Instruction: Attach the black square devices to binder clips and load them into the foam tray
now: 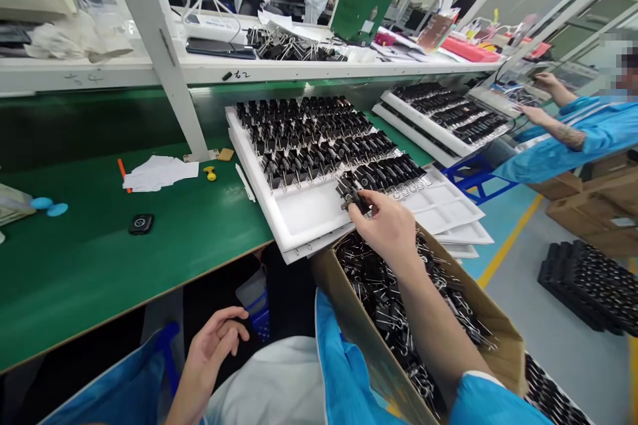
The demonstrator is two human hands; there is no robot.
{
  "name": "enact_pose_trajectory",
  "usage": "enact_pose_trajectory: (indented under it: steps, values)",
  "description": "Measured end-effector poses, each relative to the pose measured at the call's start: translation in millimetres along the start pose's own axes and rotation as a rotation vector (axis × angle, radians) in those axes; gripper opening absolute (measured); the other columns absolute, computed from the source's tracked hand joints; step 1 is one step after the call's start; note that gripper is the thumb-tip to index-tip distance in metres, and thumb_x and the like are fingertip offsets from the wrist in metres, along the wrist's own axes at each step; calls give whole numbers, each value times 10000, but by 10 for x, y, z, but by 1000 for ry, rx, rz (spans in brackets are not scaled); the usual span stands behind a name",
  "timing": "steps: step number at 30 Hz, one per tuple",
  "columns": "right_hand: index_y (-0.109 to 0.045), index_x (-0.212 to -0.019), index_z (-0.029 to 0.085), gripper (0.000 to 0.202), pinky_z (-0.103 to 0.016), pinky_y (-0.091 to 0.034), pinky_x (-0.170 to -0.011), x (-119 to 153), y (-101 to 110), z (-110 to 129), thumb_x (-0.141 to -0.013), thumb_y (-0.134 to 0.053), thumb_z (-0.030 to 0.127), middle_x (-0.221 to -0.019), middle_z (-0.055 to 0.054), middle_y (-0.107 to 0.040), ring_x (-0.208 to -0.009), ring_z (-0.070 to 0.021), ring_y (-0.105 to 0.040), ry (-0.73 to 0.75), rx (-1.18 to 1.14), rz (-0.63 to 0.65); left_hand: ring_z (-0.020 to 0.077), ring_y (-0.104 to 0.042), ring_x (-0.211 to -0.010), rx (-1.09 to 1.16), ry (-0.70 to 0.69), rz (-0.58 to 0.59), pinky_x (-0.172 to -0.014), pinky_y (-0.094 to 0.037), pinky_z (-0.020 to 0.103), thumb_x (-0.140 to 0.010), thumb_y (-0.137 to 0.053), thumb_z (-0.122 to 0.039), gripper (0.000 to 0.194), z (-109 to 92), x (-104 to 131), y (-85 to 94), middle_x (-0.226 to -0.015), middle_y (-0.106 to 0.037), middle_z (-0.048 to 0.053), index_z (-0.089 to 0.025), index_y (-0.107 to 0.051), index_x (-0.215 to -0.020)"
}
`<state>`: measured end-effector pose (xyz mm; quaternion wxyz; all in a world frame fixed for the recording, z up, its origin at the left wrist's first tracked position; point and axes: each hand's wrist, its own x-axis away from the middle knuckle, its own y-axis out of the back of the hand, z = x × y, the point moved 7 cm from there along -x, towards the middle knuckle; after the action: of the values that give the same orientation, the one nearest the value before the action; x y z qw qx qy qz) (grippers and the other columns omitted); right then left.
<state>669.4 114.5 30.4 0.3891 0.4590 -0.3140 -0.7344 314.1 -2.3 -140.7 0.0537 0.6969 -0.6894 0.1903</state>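
My right hand (386,226) is closed on a black binder clip (353,194), at the near edge of the filled rows on a white foam tray (309,212). The fingers partly cover what they hold, so there may be more than one piece in them. Several rows of black binder clips (319,153) with silver wire handles stand in the tray. Below my right forearm, a cardboard box (369,352) holds a loose heap of such clips. My left hand (214,339) hovers over my lap, fingers loosely bent and apart, with nothing in them.
A smartwatch (141,224), crumpled white paper (159,173) and a yellow knob-like piece (210,174) lie on the green table (90,279). A slanted white post (167,60) rises left of the tray. At right, a co-worker's arms (553,121) reach beside another filled tray (443,116).
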Motion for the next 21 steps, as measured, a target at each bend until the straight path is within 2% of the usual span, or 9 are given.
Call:
enact_pose_trajectory:
  steps: [4,11,15,17,19,21]
  values:
    - [-750,-1154,157,372,-350,-485,-736,-49,-93,88,-910,-557,362,-1040,-129,-768,-927,-279,-691,66,155,-10,206,-596,-729,-16,-5,-22,-585,-447,289,-807,-776,-549,441,-41,6,19,-1003,-728,132,-186,-773,-1058]
    - [-723,-1187,164,347,-298,-376,-626,-138,-237,122,-952,-554,355,-954,-121,-765,-832,-264,-683,106,275,22,219,-634,-753,-24,-47,-28,-570,-450,286,-814,-777,-519,402,-125,3,-3,-1031,-728,136,-191,-767,-1045]
    - [-714,-1202,159,347,-300,-358,-615,-120,-274,134,-974,-530,345,-921,-112,-747,-793,-244,-661,133,275,47,210,-642,-751,-53,-117,-42,-577,-452,288,-838,-756,-485,361,-257,-27,-10,-1046,-736,127,-197,-761,-1054]
    - [-707,-1227,161,365,-308,-383,-623,-73,-206,163,-992,-518,367,-1030,-124,-732,-812,-228,-651,178,222,31,219,-652,-758,-75,-159,-62,-579,-456,293,-835,-760,-470,347,-370,-59,22,-1012,-745,114,-201,-760,-1054]
    - [-700,-1236,172,381,-311,-418,-637,-12,-58,138,-1001,-528,416,-1150,-130,-699,-797,-196,-631,192,117,-29,223,-662,-762,-110,-215,-130,-589,-465,298,-827,-768,-456,312,-519,-109,115,-990,-753,89,-218,-764,-1029]
    - [-724,-1082,174,367,-313,-430,-642,58,145,-14,-1016,-508,463,-1037,-110,-697,-710,-166,-579,134,7,-156,216,-665,-755,-175,-294,-255,-618,-484,306,-804,-790,-439,270,-694,-168,275,-959,-755,50,-248,-771,-994]
